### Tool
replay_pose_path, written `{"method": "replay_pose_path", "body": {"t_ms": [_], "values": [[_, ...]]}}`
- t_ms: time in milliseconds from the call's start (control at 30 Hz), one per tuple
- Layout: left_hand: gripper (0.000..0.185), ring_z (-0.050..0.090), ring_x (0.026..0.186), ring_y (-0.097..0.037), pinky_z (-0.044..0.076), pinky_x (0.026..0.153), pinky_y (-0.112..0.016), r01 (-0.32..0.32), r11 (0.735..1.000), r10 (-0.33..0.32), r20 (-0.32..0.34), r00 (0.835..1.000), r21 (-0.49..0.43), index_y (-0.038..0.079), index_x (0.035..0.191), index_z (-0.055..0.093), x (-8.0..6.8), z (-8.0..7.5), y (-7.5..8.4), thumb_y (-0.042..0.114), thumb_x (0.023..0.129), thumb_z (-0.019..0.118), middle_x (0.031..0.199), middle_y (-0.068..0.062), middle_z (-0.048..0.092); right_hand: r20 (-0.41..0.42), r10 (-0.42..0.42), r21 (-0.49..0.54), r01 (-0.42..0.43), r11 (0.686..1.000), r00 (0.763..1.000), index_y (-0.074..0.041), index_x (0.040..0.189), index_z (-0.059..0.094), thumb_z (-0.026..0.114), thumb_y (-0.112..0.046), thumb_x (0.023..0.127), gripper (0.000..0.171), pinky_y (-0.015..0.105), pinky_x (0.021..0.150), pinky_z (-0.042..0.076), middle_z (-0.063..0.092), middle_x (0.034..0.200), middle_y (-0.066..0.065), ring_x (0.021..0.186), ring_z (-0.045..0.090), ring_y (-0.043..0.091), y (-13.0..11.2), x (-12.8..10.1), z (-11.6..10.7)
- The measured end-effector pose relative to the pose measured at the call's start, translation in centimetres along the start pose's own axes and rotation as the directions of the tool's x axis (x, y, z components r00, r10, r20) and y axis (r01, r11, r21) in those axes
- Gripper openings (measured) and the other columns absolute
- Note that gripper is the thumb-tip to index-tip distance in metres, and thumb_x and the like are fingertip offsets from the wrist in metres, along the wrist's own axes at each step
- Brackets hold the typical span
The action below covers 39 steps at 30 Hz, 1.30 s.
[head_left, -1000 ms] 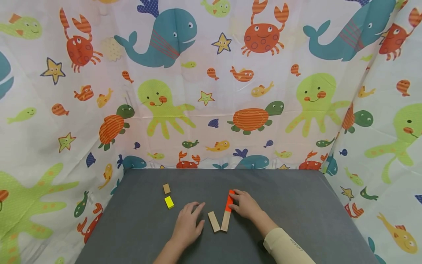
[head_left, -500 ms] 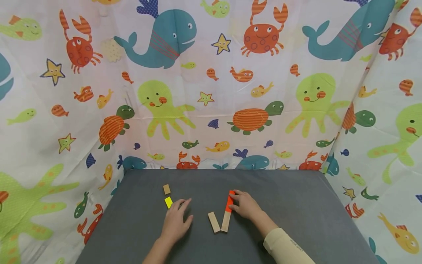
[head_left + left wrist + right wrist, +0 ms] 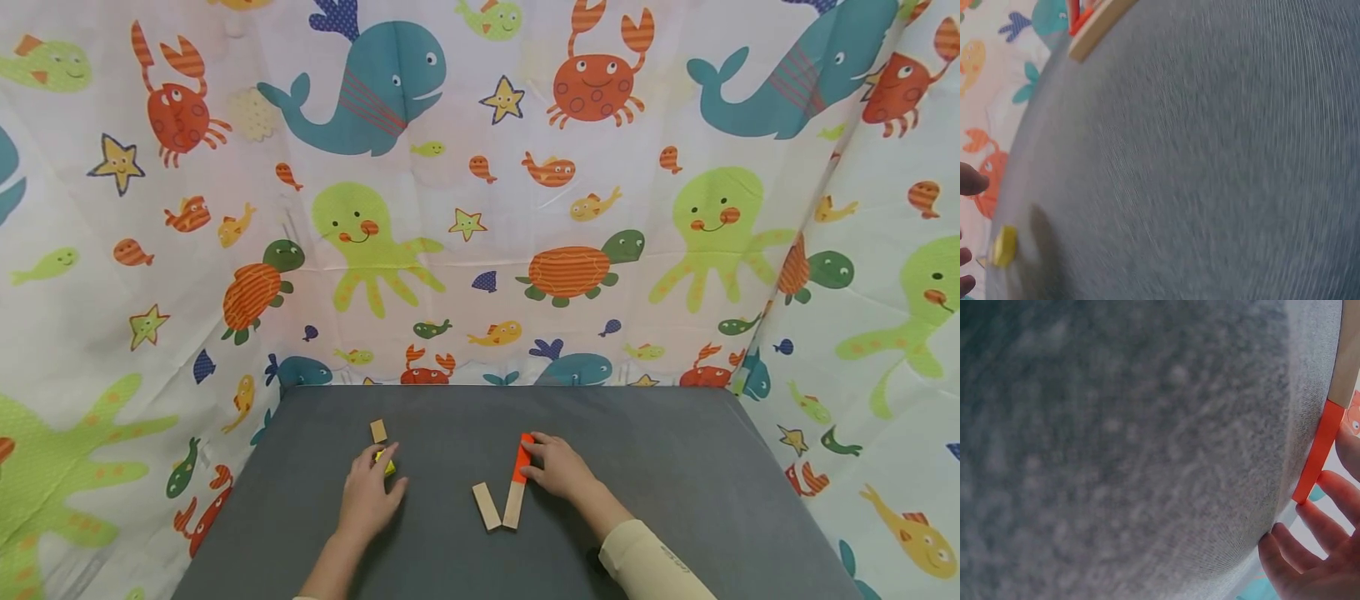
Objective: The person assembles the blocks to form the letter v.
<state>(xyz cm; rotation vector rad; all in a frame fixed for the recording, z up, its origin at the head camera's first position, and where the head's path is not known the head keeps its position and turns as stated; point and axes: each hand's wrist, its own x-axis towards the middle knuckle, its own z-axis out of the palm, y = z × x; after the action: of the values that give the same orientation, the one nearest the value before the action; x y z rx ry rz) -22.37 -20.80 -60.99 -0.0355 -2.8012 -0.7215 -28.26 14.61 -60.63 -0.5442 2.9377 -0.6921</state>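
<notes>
A flat orange block [image 3: 522,457] lies end to end with a plain wooden block [image 3: 513,504]. My right hand [image 3: 558,467] holds the orange block at its right side and far end, thumb and fingertips against it. A second wooden block [image 3: 487,506] slants to the left, its near end meeting the first to form a V. At the left, my left hand [image 3: 367,500] is over a yellow block [image 3: 389,467], partly covering it, with fingers spread. In the left wrist view, the fingers [image 3: 971,180] show apart from the yellow block [image 3: 1005,246].
A small wooden block [image 3: 378,431] lies just beyond the yellow one. Grey cloth [image 3: 637,433] covers the table. A white curtain [image 3: 465,275] with printed sea animals rises along the back and both sides.
My left hand has moved left, from near the slanted wooden block to over the yellow block. The right hand has stayed at the orange block.
</notes>
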Motion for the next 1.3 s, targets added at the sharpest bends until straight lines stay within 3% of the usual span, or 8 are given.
{"method": "replay_pose_path", "body": {"t_ms": [167,533,1000,1300], "values": [[0.073,0.035,0.143,-0.046,0.036,0.108,-0.069,0.055,0.998,-0.056,0.043,0.997,0.025,0.012,0.152,0.045,0.1,0.2,-1.3,0.027,0.089,0.077,0.159,-0.02,0.032,-0.005,-0.003,0.007,0.003,1.0,1.0,-0.012,0.139,0.063,0.076,-0.034,0.091,0.054,0.058,0.11,0.041,0.049,0.152,0.015,0.139,0.045,0.041,0.1,0.0,0.1],[0.072,0.037,0.141,-0.046,0.035,0.107,-0.069,0.085,0.996,-0.088,0.09,0.992,0.034,0.009,0.153,0.043,-0.1,0.5,-2.0,0.024,0.091,0.075,0.154,-0.024,0.04,-0.006,0.007,0.017,-0.007,1.0,1.0,-0.013,0.14,0.062,0.076,-0.033,0.091,0.055,0.057,0.11,0.042,0.049,0.152,0.014,0.139,0.045,0.041,0.1,0.0,0.2],[0.067,0.039,0.14,-0.046,0.035,0.108,-0.068,0.087,0.996,-0.087,0.077,0.993,0.005,0.008,0.15,0.047,0.7,1.1,-2.6,0.022,0.091,0.074,0.153,-0.023,0.04,-0.001,0.011,0.016,-0.01,1.0,1.0,-0.013,0.141,0.061,0.075,-0.034,0.091,0.055,0.056,0.11,0.042,0.048,0.153,0.014,0.14,0.044,0.041,0.0,0.0,0.2],[0.05,0.05,0.127,-0.041,0.042,0.103,-0.063,0.053,0.999,-0.053,0.036,0.998,-0.01,0.006,0.137,0.061,1.0,1.6,-2.6,0.013,0.089,0.076,0.134,-0.019,0.055,-0.002,0.013,0.017,-0.013,1.0,1.0,-0.012,0.139,0.063,0.076,-0.034,0.091,0.054,0.058,0.11,0.041,0.049,0.152,0.015,0.139,0.045,0.042,-0.1,-0.1,-0.1]]}}
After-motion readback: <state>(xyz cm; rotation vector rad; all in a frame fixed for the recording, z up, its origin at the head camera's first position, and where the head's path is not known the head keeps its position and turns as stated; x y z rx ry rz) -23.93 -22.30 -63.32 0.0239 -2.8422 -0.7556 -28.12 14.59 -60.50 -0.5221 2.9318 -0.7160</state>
